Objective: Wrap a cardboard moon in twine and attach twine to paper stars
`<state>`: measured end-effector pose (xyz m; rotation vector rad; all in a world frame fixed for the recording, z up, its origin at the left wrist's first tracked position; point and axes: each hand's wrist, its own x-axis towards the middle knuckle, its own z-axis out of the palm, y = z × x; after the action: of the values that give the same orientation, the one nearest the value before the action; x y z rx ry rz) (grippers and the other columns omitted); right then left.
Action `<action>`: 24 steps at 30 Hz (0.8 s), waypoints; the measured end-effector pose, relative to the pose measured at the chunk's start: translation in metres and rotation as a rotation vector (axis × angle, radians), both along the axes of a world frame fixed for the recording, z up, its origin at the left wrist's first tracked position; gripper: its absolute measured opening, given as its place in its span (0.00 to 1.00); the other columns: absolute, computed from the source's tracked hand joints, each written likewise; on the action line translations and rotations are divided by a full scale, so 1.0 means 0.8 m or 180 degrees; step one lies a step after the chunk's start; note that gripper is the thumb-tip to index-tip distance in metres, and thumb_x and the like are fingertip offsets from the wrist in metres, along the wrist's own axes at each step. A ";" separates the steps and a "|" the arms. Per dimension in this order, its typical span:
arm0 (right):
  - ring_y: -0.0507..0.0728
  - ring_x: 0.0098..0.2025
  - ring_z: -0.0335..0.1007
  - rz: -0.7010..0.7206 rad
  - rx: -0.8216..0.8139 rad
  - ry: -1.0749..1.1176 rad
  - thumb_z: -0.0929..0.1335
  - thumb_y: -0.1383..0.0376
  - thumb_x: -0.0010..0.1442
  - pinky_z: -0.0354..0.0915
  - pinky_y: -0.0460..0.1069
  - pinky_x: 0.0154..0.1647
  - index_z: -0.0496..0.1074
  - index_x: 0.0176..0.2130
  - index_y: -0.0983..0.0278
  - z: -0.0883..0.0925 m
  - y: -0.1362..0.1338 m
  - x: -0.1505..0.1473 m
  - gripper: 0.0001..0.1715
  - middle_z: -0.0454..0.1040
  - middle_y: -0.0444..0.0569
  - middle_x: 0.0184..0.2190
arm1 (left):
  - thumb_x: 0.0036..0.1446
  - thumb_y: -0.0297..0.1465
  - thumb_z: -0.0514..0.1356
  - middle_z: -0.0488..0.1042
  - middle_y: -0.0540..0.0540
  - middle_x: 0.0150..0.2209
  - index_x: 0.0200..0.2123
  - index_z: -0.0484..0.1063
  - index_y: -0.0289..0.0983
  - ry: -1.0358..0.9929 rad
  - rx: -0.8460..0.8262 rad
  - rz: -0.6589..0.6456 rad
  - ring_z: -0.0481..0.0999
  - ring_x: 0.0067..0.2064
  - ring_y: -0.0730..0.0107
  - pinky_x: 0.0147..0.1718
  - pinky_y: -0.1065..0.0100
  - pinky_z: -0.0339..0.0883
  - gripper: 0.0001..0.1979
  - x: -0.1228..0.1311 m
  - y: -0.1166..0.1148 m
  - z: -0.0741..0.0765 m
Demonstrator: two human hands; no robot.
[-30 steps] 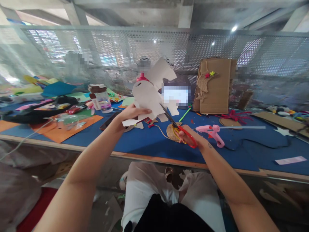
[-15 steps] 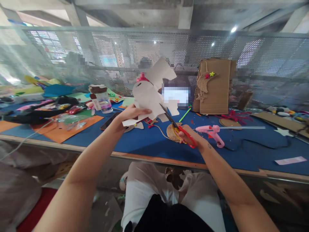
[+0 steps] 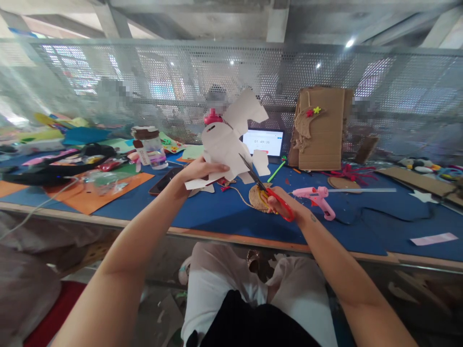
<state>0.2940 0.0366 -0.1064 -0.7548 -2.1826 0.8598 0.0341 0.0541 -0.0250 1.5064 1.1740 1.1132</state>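
A sheet of white card (image 3: 222,147) with cut, irregular edges and a small slot is raised above the table. My left hand (image 3: 202,169) grips its lower left part, thumb on top. My right hand (image 3: 280,201) is closed around the red and yellow handles of a pair of scissors (image 3: 257,180). The dark blades point up and left and lie at the card's lower right edge. Below the scissors, a round twine-covered piece (image 3: 257,198) rests on the table, partly hidden by my right hand.
A pink glue gun (image 3: 318,198) lies right of my right hand, its cord trailing right. Behind stand a tablet showing a timer (image 3: 264,140) and cardboard sheets (image 3: 321,140) with a twine moon. On the left are a lidded jar (image 3: 152,149), a phone (image 3: 164,183) and orange paper (image 3: 90,200).
The white card has shifted slightly right, and its upper flap has swung a little to the right. Both hands keep their hold, and the scissors stay at nearly the same place.
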 end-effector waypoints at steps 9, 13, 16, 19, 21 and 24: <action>0.48 0.17 0.57 0.0128 -0.0196 0.0226 0.57 0.30 0.52 0.67 0.48 0.21 0.58 0.27 0.62 -0.008 0.007 -0.002 0.38 0.58 0.39 0.18 | 0.32 0.31 0.71 0.75 0.45 0.23 0.28 0.75 0.32 -0.0331 0.0123 0.0020 0.71 0.21 0.71 0.18 0.73 0.66 0.16 0.002 0.011 -0.017; 0.49 0.18 0.58 0.0230 -0.0121 0.0388 0.57 0.32 0.54 0.67 0.47 0.21 0.56 0.25 0.61 -0.009 0.004 -0.003 0.36 0.57 0.39 0.17 | 0.32 0.32 0.71 0.75 0.45 0.24 0.31 0.75 0.32 -0.0523 0.0151 0.0066 0.74 0.24 0.69 0.23 0.72 0.69 0.18 0.010 0.013 -0.030; 0.49 0.17 0.57 0.0148 -0.0169 0.0418 0.57 0.32 0.54 0.66 0.47 0.19 0.56 0.23 0.61 -0.011 0.003 -0.004 0.37 0.56 0.40 0.16 | 0.33 0.32 0.70 0.76 0.46 0.25 0.31 0.74 0.32 -0.0655 0.0143 0.0074 0.74 0.23 0.70 0.23 0.72 0.69 0.18 0.018 0.009 -0.035; 0.49 0.16 0.58 0.0189 -0.0166 0.0487 0.56 0.31 0.54 0.66 0.47 0.19 0.56 0.22 0.61 -0.012 0.004 -0.007 0.38 0.56 0.40 0.15 | 0.35 0.33 0.67 0.74 0.46 0.21 0.26 0.73 0.32 -0.0759 0.0153 0.0035 0.72 0.21 0.71 0.22 0.72 0.68 0.13 0.028 0.003 -0.037; 0.50 0.16 0.58 0.0296 -0.0133 0.0520 0.55 0.31 0.55 0.66 0.47 0.19 0.56 0.20 0.61 -0.013 0.005 -0.009 0.39 0.55 0.40 0.13 | 0.36 0.33 0.66 0.72 0.46 0.19 0.23 0.72 0.32 -0.0813 0.0187 0.0008 0.71 0.20 0.72 0.20 0.72 0.66 0.11 0.035 0.001 -0.041; 0.50 0.16 0.58 0.0292 -0.0152 0.0551 0.54 0.30 0.55 0.66 0.48 0.18 0.56 0.18 0.61 -0.016 0.007 -0.011 0.40 0.55 0.41 0.12 | 0.37 0.35 0.66 0.71 0.46 0.17 0.21 0.71 0.32 -0.0984 0.0303 0.0026 0.71 0.19 0.73 0.18 0.74 0.64 0.11 0.045 0.005 -0.053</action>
<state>0.2851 0.0425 -0.1190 -0.5838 -2.0621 0.9893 0.0698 0.0578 -0.0671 1.3412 0.9260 1.3683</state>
